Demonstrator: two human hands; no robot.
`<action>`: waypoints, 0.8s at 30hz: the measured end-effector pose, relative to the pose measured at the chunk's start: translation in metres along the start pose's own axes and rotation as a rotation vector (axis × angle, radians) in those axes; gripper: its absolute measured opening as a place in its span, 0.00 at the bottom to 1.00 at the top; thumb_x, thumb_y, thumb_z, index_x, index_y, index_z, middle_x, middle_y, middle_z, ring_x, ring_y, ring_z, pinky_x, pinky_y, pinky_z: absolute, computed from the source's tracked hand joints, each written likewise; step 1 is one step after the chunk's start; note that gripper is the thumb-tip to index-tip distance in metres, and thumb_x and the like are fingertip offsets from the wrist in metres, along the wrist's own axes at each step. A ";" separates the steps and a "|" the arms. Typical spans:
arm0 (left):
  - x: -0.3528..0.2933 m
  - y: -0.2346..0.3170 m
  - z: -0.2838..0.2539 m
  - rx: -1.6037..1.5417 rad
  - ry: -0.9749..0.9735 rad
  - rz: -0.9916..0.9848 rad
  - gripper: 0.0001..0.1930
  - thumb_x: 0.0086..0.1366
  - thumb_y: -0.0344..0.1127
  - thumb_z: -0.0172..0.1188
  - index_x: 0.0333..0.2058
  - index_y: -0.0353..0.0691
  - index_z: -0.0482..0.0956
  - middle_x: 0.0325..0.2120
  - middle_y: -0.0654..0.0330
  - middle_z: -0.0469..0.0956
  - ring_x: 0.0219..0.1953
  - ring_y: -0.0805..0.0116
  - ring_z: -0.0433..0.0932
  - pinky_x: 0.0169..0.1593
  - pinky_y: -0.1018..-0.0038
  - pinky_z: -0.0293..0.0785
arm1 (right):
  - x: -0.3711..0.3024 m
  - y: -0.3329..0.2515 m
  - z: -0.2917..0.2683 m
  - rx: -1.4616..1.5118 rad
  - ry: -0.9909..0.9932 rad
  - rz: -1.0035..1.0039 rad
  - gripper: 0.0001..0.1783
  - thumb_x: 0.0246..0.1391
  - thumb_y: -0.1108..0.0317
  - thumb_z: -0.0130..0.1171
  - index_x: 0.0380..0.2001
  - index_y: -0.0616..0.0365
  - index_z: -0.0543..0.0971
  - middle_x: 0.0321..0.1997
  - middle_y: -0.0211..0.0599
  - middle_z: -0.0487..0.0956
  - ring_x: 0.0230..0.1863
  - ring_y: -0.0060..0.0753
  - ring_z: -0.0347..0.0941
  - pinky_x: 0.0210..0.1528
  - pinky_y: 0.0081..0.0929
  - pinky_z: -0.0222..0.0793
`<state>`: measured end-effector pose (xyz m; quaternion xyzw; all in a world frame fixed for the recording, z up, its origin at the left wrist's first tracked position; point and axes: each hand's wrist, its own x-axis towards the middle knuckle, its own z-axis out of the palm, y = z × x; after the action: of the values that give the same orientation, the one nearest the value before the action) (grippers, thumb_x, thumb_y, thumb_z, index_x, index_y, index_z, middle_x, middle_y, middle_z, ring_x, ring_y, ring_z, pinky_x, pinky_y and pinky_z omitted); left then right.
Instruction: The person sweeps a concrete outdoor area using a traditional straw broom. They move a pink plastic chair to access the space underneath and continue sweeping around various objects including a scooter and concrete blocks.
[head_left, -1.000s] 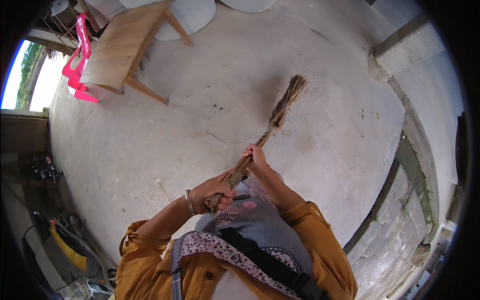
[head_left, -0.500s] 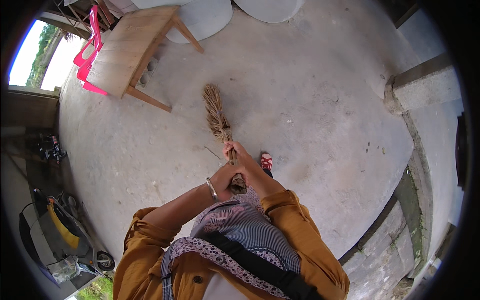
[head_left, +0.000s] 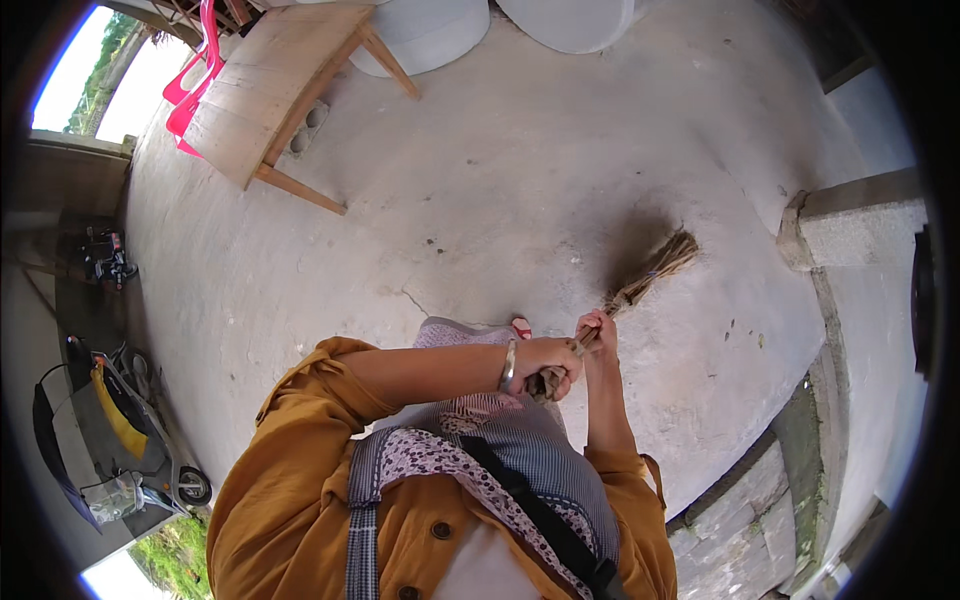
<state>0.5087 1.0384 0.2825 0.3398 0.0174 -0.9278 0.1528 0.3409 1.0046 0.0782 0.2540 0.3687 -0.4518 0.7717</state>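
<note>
A short straw broom [head_left: 650,272] slants out to the right, its bristles over the concrete floor [head_left: 480,210]. My left hand [head_left: 545,366], with a silver bangle at the wrist, is wrapped round the thick butt end of the handle. Higher up, close to where the bristles begin, my right hand [head_left: 598,330] is closed on the same handle. A dark shadow lies on the floor beside the bristles. Below my hands, a red shoe [head_left: 521,327] shows in part.
A wooden table [head_left: 270,85] stands at the far left with a pink plastic chair [head_left: 190,95] behind it and a hollow block [head_left: 308,128] underneath. Large pale round containers [head_left: 430,35] are at the back. A scooter [head_left: 130,430] is parked left. A concrete post [head_left: 860,220] and sunken channel [head_left: 800,450] lie right.
Both hands have swung the broom from pointing straight ahead to the right. My left forearm now reaches across my front, and the view has shifted slightly.
</note>
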 end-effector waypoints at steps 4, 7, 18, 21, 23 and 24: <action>-0.028 0.045 -0.014 0.009 -0.011 -0.058 0.23 0.47 0.25 0.49 0.44 0.43 0.56 0.11 0.66 0.61 0.10 0.77 0.62 0.14 0.80 0.63 | 0.007 0.011 0.045 -0.050 -0.032 -0.133 0.12 0.45 0.77 0.40 0.12 0.55 0.57 0.09 0.25 0.56 0.11 0.20 0.54 0.15 0.15 0.59; -0.057 0.073 -0.006 0.209 0.067 -0.022 0.28 0.49 0.25 0.47 0.49 0.44 0.49 0.11 0.66 0.60 0.10 0.78 0.61 0.19 0.78 0.68 | 0.017 0.037 0.089 0.030 -0.066 -0.054 0.13 0.45 0.77 0.42 0.12 0.54 0.57 0.09 0.25 0.56 0.10 0.18 0.54 0.15 0.13 0.59; -0.180 0.244 -0.071 0.016 0.254 0.295 0.28 0.46 0.24 0.49 0.45 0.40 0.46 0.14 0.59 0.64 0.14 0.71 0.69 0.19 0.74 0.70 | 0.194 0.191 0.299 -0.115 -0.184 0.325 0.13 0.49 0.69 0.44 0.13 0.56 0.59 0.09 0.26 0.57 0.10 0.19 0.54 0.14 0.15 0.58; -0.204 0.290 -0.103 -0.004 0.316 0.353 0.26 0.50 0.25 0.49 0.47 0.42 0.49 0.14 0.59 0.66 0.14 0.71 0.68 0.19 0.75 0.67 | 0.249 0.238 0.343 -0.225 -0.176 0.364 0.12 0.48 0.70 0.45 0.15 0.56 0.60 0.09 0.26 0.58 0.10 0.19 0.56 0.15 0.15 0.57; -0.211 0.314 -0.125 -0.037 0.338 0.388 0.22 0.50 0.24 0.48 0.43 0.42 0.52 0.14 0.59 0.66 0.14 0.70 0.68 0.19 0.75 0.68 | 0.270 0.262 0.367 -0.279 -0.174 0.383 0.11 0.47 0.71 0.46 0.15 0.57 0.60 0.10 0.26 0.59 0.11 0.19 0.56 0.15 0.14 0.56; -0.212 0.326 -0.130 -0.063 0.363 0.406 0.20 0.50 0.24 0.48 0.41 0.42 0.53 0.14 0.59 0.66 0.15 0.70 0.69 0.19 0.75 0.68 | 0.279 0.268 0.376 -0.330 -0.221 0.404 0.11 0.47 0.71 0.47 0.15 0.57 0.60 0.10 0.26 0.59 0.11 0.18 0.56 0.15 0.14 0.56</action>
<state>0.8394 0.8031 0.3402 0.4922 0.0049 -0.8011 0.3406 0.7946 0.7134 0.0967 0.1427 0.2928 -0.2479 0.9124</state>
